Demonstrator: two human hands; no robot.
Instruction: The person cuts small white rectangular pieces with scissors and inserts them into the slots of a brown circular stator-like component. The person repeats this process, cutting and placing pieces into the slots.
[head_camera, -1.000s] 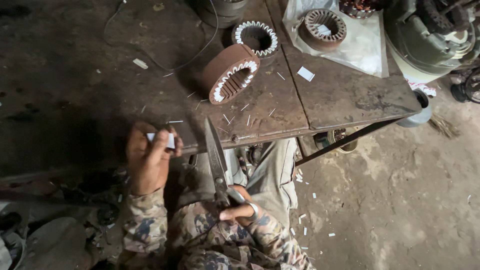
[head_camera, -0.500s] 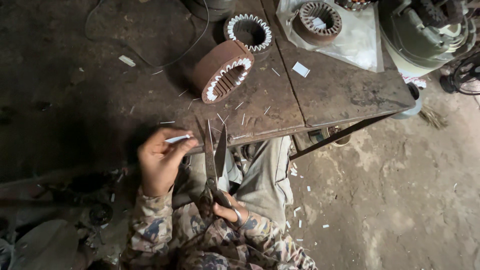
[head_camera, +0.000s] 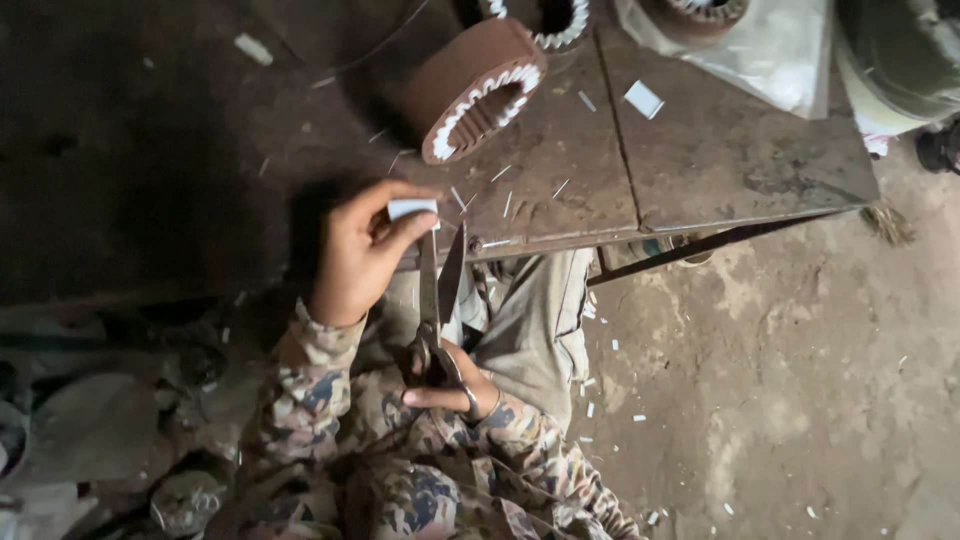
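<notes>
1. The left hand (head_camera: 355, 255) is raised at the near edge of the table (head_camera: 720, 160), pinching a small white slip (head_camera: 412, 208) between thumb and fingertips.
2. The slip sits at the top of that hand, just above the tips of the scissors (head_camera: 438, 300), close to the blades; whether it touches them cannot be told.
3. The right hand (head_camera: 452, 385) is lower, over the lap, with its fingers closed through the handles of the scissors.
4. The blades point up and away from the body, toward the slip, and stand a little apart in a narrow V.
5. Both forearms wear camouflage sleeves (head_camera: 320, 380); grey trousers (head_camera: 535, 320) show beneath the hands.
6. On the table beyond the left hand lies a brown ring-shaped stator (head_camera: 470, 85) on its side, its inner slots lined with white paper.
7. A second stator (head_camera: 535, 20) is partly cut off by the top edge, just behind the first.
8. A white square scrap (head_camera: 643, 98) lies on the table to the right of the brown stator, and thin white slivers (head_camera: 505, 190) are scattered on the table near its front edge.
9. A clear plastic sheet (head_camera: 790, 60) covers the far right corner of the table.
10. More white offcuts (head_camera: 600, 400) dot the dirt floor (head_camera: 800, 400) to the right of the knee.
</notes>
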